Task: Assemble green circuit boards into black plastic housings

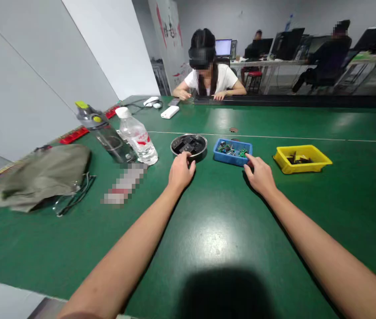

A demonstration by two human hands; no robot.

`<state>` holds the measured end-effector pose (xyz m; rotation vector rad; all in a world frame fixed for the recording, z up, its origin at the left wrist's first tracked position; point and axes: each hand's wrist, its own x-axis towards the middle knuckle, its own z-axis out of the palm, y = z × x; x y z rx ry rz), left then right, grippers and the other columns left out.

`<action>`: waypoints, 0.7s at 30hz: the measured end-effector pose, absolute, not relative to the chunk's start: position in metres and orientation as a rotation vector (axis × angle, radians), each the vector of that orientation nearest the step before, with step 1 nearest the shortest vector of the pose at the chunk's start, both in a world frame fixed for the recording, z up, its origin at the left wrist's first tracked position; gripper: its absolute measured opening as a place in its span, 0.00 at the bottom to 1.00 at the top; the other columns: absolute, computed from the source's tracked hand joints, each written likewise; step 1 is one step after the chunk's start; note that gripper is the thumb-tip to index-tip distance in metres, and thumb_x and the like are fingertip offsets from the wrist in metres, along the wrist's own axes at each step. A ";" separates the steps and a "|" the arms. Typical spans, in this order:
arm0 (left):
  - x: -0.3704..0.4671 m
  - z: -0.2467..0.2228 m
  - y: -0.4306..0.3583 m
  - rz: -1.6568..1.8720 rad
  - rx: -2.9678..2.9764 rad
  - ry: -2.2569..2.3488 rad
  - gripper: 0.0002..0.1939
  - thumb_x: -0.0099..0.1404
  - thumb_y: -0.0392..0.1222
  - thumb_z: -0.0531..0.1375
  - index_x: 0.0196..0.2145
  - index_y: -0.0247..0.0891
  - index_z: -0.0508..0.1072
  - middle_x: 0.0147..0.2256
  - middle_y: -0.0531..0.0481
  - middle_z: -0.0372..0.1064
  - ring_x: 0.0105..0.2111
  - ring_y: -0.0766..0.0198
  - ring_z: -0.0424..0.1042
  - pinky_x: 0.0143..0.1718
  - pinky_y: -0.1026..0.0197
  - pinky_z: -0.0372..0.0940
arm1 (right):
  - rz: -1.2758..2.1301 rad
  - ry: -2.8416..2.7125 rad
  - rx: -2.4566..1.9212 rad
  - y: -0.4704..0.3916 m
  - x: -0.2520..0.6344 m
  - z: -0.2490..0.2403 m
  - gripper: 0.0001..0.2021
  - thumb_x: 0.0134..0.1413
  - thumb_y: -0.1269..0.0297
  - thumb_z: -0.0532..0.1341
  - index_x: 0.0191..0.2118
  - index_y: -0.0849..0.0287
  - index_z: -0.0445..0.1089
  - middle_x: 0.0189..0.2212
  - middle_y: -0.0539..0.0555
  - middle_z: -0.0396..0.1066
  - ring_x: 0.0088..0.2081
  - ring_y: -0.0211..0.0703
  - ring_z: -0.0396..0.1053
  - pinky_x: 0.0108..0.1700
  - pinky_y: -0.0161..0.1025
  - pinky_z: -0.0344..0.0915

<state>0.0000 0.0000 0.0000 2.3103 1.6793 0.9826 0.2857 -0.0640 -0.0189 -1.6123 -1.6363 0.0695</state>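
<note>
On the green desk (pixel 217 199), my left fingers (pixel 185 156) at a round metal bowl (pixel 202 155), right fingers (pixel 252 159) at a blue rectangular plastic tray (pixel 228 159), grasp I can't tell; seemingly a picking step, next wanting a light pinch.

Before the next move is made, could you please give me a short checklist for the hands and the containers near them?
1. Left hand at the round dish's near edge: ok.
2. Right hand at the blue tray's near right corner: ok.
3. Dark pieces inside the dish: ok.
4. Yellow tray upright: ok.
5. Water bottle capped: ok.
6. Anything pinched in either hand: cannot tell.
</note>
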 end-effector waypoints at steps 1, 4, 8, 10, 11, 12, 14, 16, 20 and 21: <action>0.000 0.001 0.000 1.002 2.304 1.681 0.14 0.67 0.37 0.59 0.50 0.34 0.69 0.40 0.40 0.73 0.43 0.50 0.74 0.51 0.49 0.68 | 0.059 -1.619 -1.615 -0.065 0.290 -0.017 0.25 0.58 0.61 0.56 0.59 0.63 0.73 0.42 0.65 0.78 0.44 0.60 0.74 0.53 0.56 0.69; 0.003 0.004 -0.005 1.011 2.314 1.634 0.15 0.67 0.37 0.58 0.51 0.36 0.68 0.40 0.42 0.73 0.43 0.52 0.73 0.50 0.52 0.68 | 0.057 -1.587 -1.619 -0.071 0.300 -0.012 0.25 0.57 0.61 0.57 0.59 0.63 0.72 0.41 0.63 0.79 0.40 0.56 0.75 0.50 0.53 0.71; 0.010 0.004 -0.026 0.902 2.384 1.446 0.05 0.67 0.40 0.57 0.40 0.39 0.70 0.30 0.50 0.70 0.30 0.60 0.70 0.38 0.59 0.64 | 0.132 -1.594 -1.610 -0.083 0.306 -0.011 0.14 0.57 0.59 0.56 0.40 0.57 0.79 0.31 0.57 0.78 0.32 0.50 0.74 0.43 0.46 0.71; 0.014 0.003 -0.038 0.809 2.434 1.319 0.08 0.66 0.42 0.58 0.29 0.41 0.66 0.24 0.54 0.64 0.24 0.63 0.64 0.32 0.61 0.58 | 0.180 -1.603 -1.611 -0.088 0.306 -0.012 0.13 0.56 0.58 0.57 0.32 0.55 0.77 0.26 0.55 0.77 0.28 0.48 0.73 0.39 0.44 0.70; 0.015 0.002 -0.043 0.777 2.449 1.273 0.12 0.66 0.43 0.57 0.25 0.41 0.63 0.21 0.55 0.61 0.22 0.64 0.61 0.30 0.61 0.55 | 0.195 -1.595 -1.617 -0.090 0.306 -0.012 0.13 0.56 0.57 0.57 0.30 0.55 0.77 0.24 0.54 0.76 0.27 0.47 0.72 0.38 0.43 0.70; 0.016 0.002 -0.047 0.751 2.461 1.231 0.15 0.67 0.43 0.56 0.22 0.41 0.60 0.19 0.56 0.57 0.21 0.65 0.57 0.28 0.61 0.52 | 0.200 -1.574 -1.628 -0.091 0.306 -0.011 0.12 0.55 0.57 0.57 0.30 0.55 0.76 0.23 0.53 0.75 0.26 0.47 0.72 0.37 0.42 0.69; 0.016 0.002 -0.050 0.705 2.479 1.147 0.19 0.67 0.42 0.55 0.20 0.42 0.54 0.17 0.57 0.51 0.19 0.66 0.52 0.27 0.61 0.48 | 0.180 -1.490 -1.667 -0.092 0.308 -0.010 0.13 0.54 0.56 0.57 0.35 0.57 0.76 0.22 0.52 0.74 0.25 0.47 0.71 0.36 0.42 0.68; 0.015 0.002 -0.050 0.674 2.487 1.074 0.21 0.67 0.42 0.53 0.18 0.42 0.50 0.16 0.58 0.47 0.18 0.68 0.49 0.27 0.61 0.46 | 0.139 -1.367 -1.721 -0.093 0.313 -0.008 0.17 0.54 0.56 0.56 0.45 0.59 0.74 0.21 0.51 0.72 0.25 0.48 0.70 0.35 0.43 0.67; 0.011 0.003 -0.046 0.674 2.466 1.013 0.22 0.68 0.43 0.50 0.19 0.42 0.46 0.17 0.59 0.42 0.18 0.69 0.46 0.26 0.61 0.46 | 0.069 -1.154 -1.826 -0.099 0.331 -0.005 0.28 0.52 0.58 0.56 0.58 0.65 0.64 0.22 0.50 0.72 0.26 0.49 0.70 0.37 0.44 0.66; 0.011 0.003 -0.046 0.677 2.457 1.010 0.22 0.68 0.43 0.50 0.19 0.42 0.45 0.17 0.60 0.42 0.18 0.69 0.46 0.26 0.61 0.46 | 0.061 -1.125 -1.849 -0.101 0.335 -0.005 0.29 0.51 0.59 0.56 0.59 0.65 0.63 0.23 0.50 0.72 0.26 0.50 0.71 0.38 0.44 0.67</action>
